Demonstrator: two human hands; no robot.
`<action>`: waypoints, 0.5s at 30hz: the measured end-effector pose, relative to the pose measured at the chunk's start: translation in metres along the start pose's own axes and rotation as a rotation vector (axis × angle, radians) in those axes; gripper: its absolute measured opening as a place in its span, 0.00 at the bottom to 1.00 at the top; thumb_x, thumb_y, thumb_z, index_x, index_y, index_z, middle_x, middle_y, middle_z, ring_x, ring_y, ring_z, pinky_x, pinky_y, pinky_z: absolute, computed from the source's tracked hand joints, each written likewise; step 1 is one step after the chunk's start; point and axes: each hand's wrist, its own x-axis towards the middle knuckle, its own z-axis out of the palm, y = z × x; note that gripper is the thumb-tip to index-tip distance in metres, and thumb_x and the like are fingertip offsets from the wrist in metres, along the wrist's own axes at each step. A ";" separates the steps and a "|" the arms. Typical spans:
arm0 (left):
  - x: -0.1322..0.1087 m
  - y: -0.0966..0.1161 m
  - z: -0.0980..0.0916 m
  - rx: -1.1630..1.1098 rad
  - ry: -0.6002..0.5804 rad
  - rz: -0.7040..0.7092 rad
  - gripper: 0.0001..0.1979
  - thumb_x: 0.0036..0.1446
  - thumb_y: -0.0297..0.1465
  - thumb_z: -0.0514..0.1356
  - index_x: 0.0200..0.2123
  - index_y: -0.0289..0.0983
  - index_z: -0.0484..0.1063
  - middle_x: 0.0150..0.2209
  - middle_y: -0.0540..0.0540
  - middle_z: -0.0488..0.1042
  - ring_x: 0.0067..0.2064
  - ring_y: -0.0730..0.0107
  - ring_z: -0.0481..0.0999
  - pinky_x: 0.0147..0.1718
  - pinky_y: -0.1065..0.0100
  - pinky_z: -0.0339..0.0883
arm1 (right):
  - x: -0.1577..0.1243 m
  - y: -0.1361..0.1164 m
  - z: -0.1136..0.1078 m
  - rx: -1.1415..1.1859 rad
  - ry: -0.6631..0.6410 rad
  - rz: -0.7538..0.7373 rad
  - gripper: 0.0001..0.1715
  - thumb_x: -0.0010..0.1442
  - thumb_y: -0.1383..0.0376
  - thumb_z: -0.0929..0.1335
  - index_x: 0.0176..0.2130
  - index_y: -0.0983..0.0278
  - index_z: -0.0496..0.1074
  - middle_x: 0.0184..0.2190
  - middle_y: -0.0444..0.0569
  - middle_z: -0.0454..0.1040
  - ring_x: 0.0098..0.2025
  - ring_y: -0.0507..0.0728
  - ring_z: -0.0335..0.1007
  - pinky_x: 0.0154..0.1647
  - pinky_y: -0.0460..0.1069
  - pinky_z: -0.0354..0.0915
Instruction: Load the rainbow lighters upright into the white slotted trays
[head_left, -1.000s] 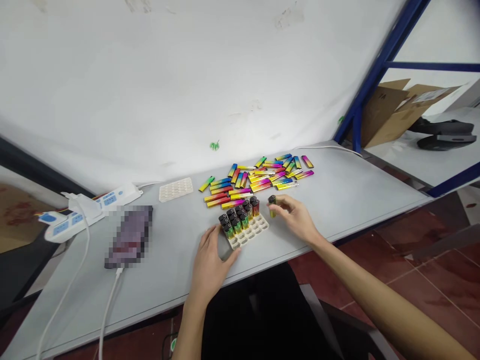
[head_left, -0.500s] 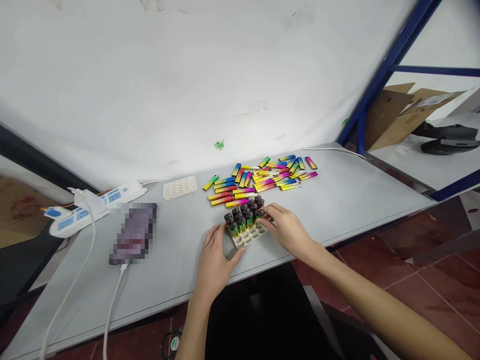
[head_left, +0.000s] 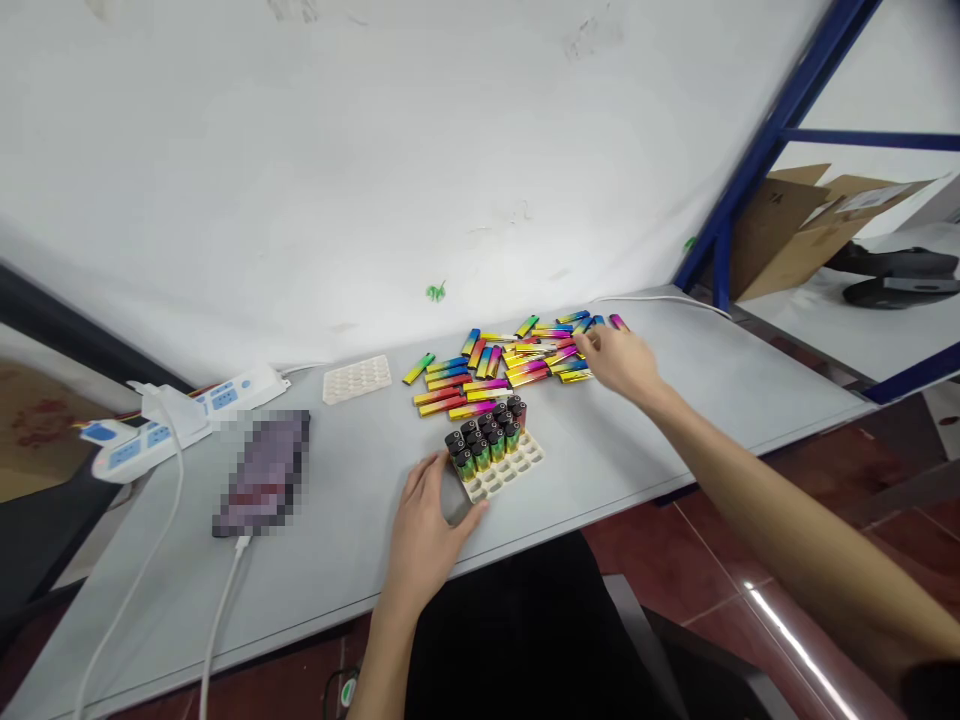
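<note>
And there, at the right end of the heap, the right hand [head_left: 618,362] was held low over loose metallic gradient tubes [head_left: 526,368], its fingers curled in; whether one was gripped could not be told. Nearer in, the left hand [head_left: 425,522] was set at the tabletop [head_left: 352,480], thumb and fingers spread wide around the left corner of a white holed tray [head_left: 504,479], nothing grasped. In that tray, black-topped tubes [head_left: 484,440] were stood upright in rows, bare holes showing along the near side! Farther left, a second white tray [head_left: 357,380] was laid flat near the power strip [head_left: 241,387].
</note>
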 end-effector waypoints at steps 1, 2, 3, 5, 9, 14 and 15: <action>0.000 0.000 0.000 -0.004 -0.001 -0.003 0.34 0.57 0.44 0.61 0.63 0.38 0.58 0.61 0.38 0.65 0.65 0.51 0.62 0.62 0.48 0.60 | 0.018 0.006 0.005 -0.025 -0.024 0.047 0.22 0.67 0.52 0.60 0.40 0.64 0.74 0.36 0.59 0.78 0.41 0.65 0.73 0.36 0.53 0.62; 0.001 0.001 -0.001 -0.008 -0.003 -0.006 0.34 0.57 0.44 0.62 0.63 0.38 0.58 0.61 0.38 0.65 0.64 0.51 0.63 0.62 0.48 0.60 | 0.034 0.012 0.010 -0.050 -0.062 0.090 0.23 0.66 0.51 0.61 0.43 0.66 0.74 0.38 0.60 0.77 0.44 0.67 0.73 0.38 0.54 0.63; 0.001 0.001 -0.001 -0.011 -0.004 -0.009 0.34 0.57 0.44 0.62 0.63 0.38 0.58 0.60 0.38 0.65 0.64 0.51 0.63 0.62 0.48 0.60 | 0.047 0.016 0.016 -0.077 -0.100 0.132 0.25 0.65 0.51 0.62 0.45 0.68 0.73 0.41 0.63 0.77 0.46 0.68 0.73 0.41 0.56 0.64; 0.001 0.001 -0.002 -0.016 -0.005 -0.012 0.34 0.57 0.44 0.62 0.63 0.38 0.58 0.60 0.38 0.65 0.63 0.51 0.64 0.62 0.47 0.61 | 0.066 0.022 0.028 -0.125 -0.136 0.176 0.29 0.63 0.49 0.62 0.50 0.71 0.71 0.46 0.67 0.75 0.51 0.70 0.70 0.45 0.58 0.65; 0.001 0.002 -0.003 -0.020 -0.001 -0.006 0.33 0.57 0.42 0.63 0.62 0.38 0.59 0.59 0.38 0.65 0.63 0.52 0.64 0.62 0.48 0.60 | 0.079 0.026 0.042 -0.148 -0.138 0.219 0.31 0.60 0.54 0.67 0.54 0.74 0.68 0.50 0.70 0.73 0.58 0.71 0.65 0.49 0.60 0.66; 0.002 0.003 -0.003 -0.008 -0.015 -0.030 0.34 0.56 0.43 0.63 0.62 0.38 0.59 0.60 0.38 0.65 0.63 0.52 0.64 0.62 0.48 0.60 | 0.081 0.025 0.045 -0.109 -0.126 0.246 0.34 0.56 0.53 0.69 0.54 0.73 0.67 0.50 0.68 0.74 0.55 0.72 0.68 0.50 0.60 0.67; 0.002 0.002 -0.003 -0.007 -0.018 -0.036 0.34 0.56 0.44 0.63 0.62 0.39 0.59 0.60 0.38 0.65 0.63 0.52 0.64 0.62 0.48 0.60 | 0.081 0.025 0.045 -0.109 -0.122 0.241 0.34 0.56 0.53 0.69 0.54 0.72 0.67 0.50 0.68 0.74 0.55 0.72 0.68 0.50 0.61 0.67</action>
